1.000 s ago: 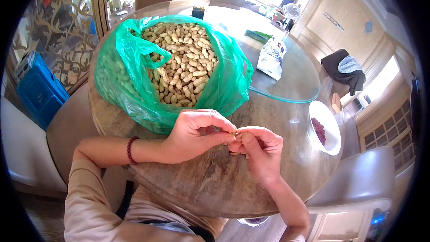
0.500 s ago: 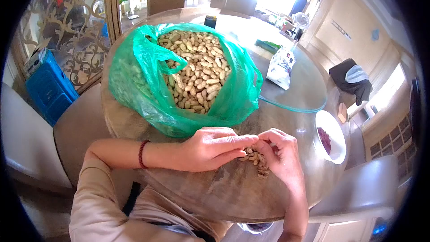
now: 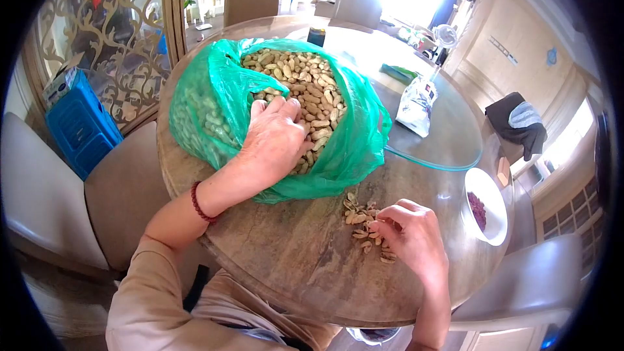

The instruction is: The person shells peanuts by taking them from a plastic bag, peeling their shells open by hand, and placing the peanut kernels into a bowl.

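My left hand point(image 3: 273, 138) reaches into the open green plastic bag point(image 3: 354, 162), its bent fingers spread over the unshelled peanuts point(image 3: 318, 94). Its fingertips are partly hidden among them, and I see no peanut lifted. A dark red beaded bracelet point(image 3: 197, 203) circles that wrist. Over the tabletop, my right hand point(image 3: 413, 231) is curled with thumb and forefinger together. Whatever lies inside its fingers is hidden. Just left of these fingers is a small heap of broken peanut shells point(image 3: 357, 216), between the bag and the table's near edge.
The round table point(image 3: 292, 266) carries a white bowl point(image 3: 497, 227) of dark reddish kernels at right. A white packet point(image 3: 416, 107) lies on the glass disc point(image 3: 448, 149) behind it. A small dark jar point(image 3: 316, 37) stands farther back. Chairs point(image 3: 123, 182) surround the table.
My left hand has left the shell heap and moved up and left into the bag. My right hand stays near the shells, slightly lower, now apart from the left. The view has shifted slightly.
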Motion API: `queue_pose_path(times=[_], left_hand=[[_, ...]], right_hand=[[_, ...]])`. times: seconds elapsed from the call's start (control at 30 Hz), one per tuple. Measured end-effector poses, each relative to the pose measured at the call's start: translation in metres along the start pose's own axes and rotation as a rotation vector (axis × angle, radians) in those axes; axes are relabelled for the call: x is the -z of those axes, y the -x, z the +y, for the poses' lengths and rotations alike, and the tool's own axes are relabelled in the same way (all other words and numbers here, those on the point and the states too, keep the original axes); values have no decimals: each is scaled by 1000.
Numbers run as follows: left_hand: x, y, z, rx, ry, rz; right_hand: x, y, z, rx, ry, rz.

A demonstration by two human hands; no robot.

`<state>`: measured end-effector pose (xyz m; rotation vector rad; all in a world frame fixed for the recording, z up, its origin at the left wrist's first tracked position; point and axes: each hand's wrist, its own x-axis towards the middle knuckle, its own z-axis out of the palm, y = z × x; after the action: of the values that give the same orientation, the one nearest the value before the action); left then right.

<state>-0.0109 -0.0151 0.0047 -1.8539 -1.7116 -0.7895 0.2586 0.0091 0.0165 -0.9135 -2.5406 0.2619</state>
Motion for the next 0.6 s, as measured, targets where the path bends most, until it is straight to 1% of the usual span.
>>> queue_pose_path(times=[0.1, 0.17, 0.3, 0.37, 0.4, 0.47, 0.5, 0.53, 0.57, 0.6], left_hand=[[-2, 2, 1, -24, 22, -42], [-5, 2, -1, -77, 68, -17], [0, -1, 1, -104, 143, 62], [8, -4, 3, -88, 587, 193], [11, -2, 8, -94, 590, 190], [19, 8, 24, 104, 1373, -11], [22, 11, 31, 110, 1549, -81], [24, 14, 34, 172, 1547, -203], [22, 16, 38, 197, 1589, -254], [20, 18, 43, 224, 1632, -308]], right_hand=[[-1, 0, 0, 36, -29, 63], [-1, 0, -1, 57, -42, 105], [2, 0, -3, 75, -55, 147], [1, -1, -7, 52, -146, 245], [0, -1, -8, 46, -146, 251], [-1, 0, -10, 42, -237, 329], [-4, 0, -11, 35, -234, 328], [-7, 0, -11, 75, -287, 346], [-10, 0, -12, 115, -340, 363], [-11, 1, -14, 106, -337, 359]])
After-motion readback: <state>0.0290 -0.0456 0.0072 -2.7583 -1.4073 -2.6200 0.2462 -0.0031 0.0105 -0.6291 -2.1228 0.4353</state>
